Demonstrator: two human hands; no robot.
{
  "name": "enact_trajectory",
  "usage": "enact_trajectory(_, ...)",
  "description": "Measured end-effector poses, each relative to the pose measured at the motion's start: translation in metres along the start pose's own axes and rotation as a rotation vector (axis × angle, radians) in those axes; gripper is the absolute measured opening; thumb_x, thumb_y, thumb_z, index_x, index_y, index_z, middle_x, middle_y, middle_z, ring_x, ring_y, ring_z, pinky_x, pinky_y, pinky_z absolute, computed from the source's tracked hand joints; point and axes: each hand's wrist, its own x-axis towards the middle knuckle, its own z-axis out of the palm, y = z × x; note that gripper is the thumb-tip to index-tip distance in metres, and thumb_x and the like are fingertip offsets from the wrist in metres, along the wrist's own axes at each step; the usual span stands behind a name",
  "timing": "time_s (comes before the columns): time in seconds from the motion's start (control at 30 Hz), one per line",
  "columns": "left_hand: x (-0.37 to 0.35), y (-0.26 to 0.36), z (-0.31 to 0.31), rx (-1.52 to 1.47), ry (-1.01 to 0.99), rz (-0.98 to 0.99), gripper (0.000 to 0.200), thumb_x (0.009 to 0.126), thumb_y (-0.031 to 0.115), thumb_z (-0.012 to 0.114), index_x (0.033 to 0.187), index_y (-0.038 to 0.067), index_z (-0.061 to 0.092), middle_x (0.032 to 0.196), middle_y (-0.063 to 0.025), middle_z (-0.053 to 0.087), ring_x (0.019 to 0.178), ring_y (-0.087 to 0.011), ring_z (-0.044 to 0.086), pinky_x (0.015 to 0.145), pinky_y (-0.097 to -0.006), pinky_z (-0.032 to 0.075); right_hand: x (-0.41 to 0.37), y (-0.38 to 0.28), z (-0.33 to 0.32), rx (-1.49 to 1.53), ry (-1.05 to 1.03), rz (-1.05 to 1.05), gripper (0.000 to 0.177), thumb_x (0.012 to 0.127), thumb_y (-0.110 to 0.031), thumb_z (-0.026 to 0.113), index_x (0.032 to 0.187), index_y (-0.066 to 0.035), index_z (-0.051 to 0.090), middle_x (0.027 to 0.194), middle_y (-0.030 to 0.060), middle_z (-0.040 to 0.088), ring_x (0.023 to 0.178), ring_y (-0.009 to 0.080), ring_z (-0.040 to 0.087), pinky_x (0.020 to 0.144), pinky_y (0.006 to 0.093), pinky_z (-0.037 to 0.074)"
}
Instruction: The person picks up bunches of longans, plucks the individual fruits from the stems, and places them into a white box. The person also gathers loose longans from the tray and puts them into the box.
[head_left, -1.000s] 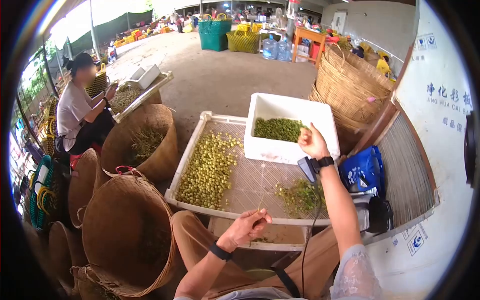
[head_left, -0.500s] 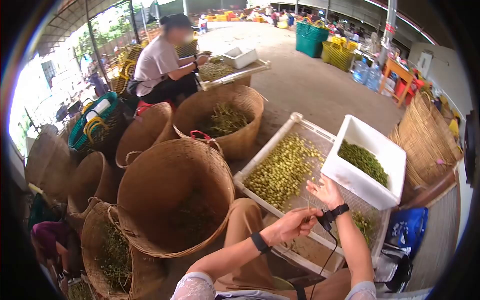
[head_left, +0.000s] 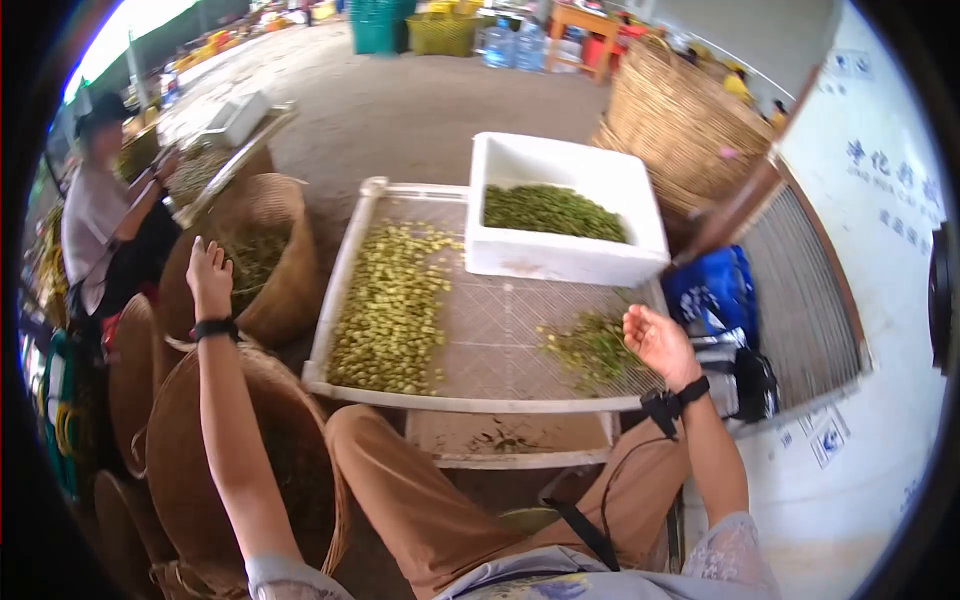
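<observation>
My left hand [head_left: 210, 280] is raised over the wicker baskets at the left, fingers apart, with nothing in it. Near the right end of the mesh tray [head_left: 490, 396], my right hand [head_left: 660, 345] has its palm turned up and fingers loosely curled, and no object shows in it. Beside that hand lies a small heap of green stems [head_left: 595, 352] on the mesh. Many yellow-green round fruits [head_left: 390, 310] cover the left part of the tray. A white foam box [head_left: 570, 255] holding small green pieces [head_left: 550, 212] rests on the tray's back right.
Large wicker baskets [head_left: 170, 450] stand at the left, one with stems. A person [head_left: 95, 215] sits at another tray farther left. A tall basket [head_left: 690, 120], a blue bag [head_left: 712, 290] and a white panel [head_left: 850, 500] are at the right.
The view has turned right. My left hand has moved away from my right wrist and out to the left over the baskets. My right hand is now beside the stems.
</observation>
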Motion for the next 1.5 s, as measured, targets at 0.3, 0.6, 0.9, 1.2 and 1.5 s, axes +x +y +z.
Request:
enact_trajectory(0.3, -0.26, -0.08, 0.053, -0.028, -0.842, -0.496, 0.028, 0.092, 0.023, 0.043, 0.108, 0.001, 0.05, 0.093, -0.0082, 0.057, 0.089, -0.0206, 0.055, 0.079, -0.0333, 0.044, 0.039, 0.044, -0.002, -1.28, 0.114, -0.015, 0.024, 0.082, -0.017, 0.059, 0.095, 0.003, 0.056, 0.073, 0.0101, 0.06, 0.058, 0.0181, 0.059, 0.054, 0.0316, 0.05)
enact_trajectory(0.6, -0.365, -0.105, 0.044, -0.012, -0.989, -0.607, 0.026, 0.093, 0.018, 0.04, 0.102, -0.002, 0.054, 0.088, -0.0102, 0.059, 0.081, -0.0208, 0.058, 0.076, -0.0327, 0.047, 0.055, 0.042, -0.012, -1.645, 0.061, -0.427, 0.024, 0.079, -0.018, 0.058, 0.067, 0.003, 0.062, 0.063, 0.018, 0.059, 0.055, 0.0258, 0.056, 0.056, 0.036, 0.046)
enact_trajectory(0.9, -0.398, -0.138, 0.067, 0.351, -1.147, -0.232, 0.033, 0.089, 0.016, 0.052, 0.118, 0.001, 0.047, 0.116, -0.0076, 0.049, 0.087, -0.0135, 0.057, 0.071, -0.0256, 0.047, -0.025, 0.005, 0.05, -1.449, -0.186, -0.371, 0.017, 0.079, -0.013, 0.061, 0.072, 0.002, 0.06, 0.055, 0.0057, 0.052, 0.052, 0.0091, 0.045, 0.05, 0.0278, 0.038)
enact_trajectory(1.2, -0.383, -0.178, 0.069, 0.365, -1.208, -0.378, 0.025, 0.092, 0.017, 0.046, 0.103, -0.003, 0.056, 0.084, -0.0065, 0.061, 0.073, -0.0106, 0.056, 0.061, -0.0246, 0.047, -0.046, 0.037, 0.097, -1.168, -0.353, -0.404, 0.027, 0.086, -0.027, 0.054, 0.081, -0.001, 0.06, 0.057, 0.0026, 0.05, 0.052, 0.0086, 0.045, 0.05, 0.0266, 0.038)
enact_trajectory(1.5, -0.382, -0.163, 0.063, -0.111, -0.987, -0.752, 0.026, 0.095, 0.019, 0.04, 0.097, -0.001, 0.056, 0.083, -0.0058, 0.06, 0.071, -0.0126, 0.055, 0.066, -0.0252, 0.047, -0.047, 0.09, 0.085, -0.768, -0.298, -0.236, 0.024, 0.087, -0.023, 0.056, 0.098, -0.002, 0.056, 0.075, 0.0012, 0.057, 0.065, 0.0073, 0.055, 0.058, 0.022, 0.047)
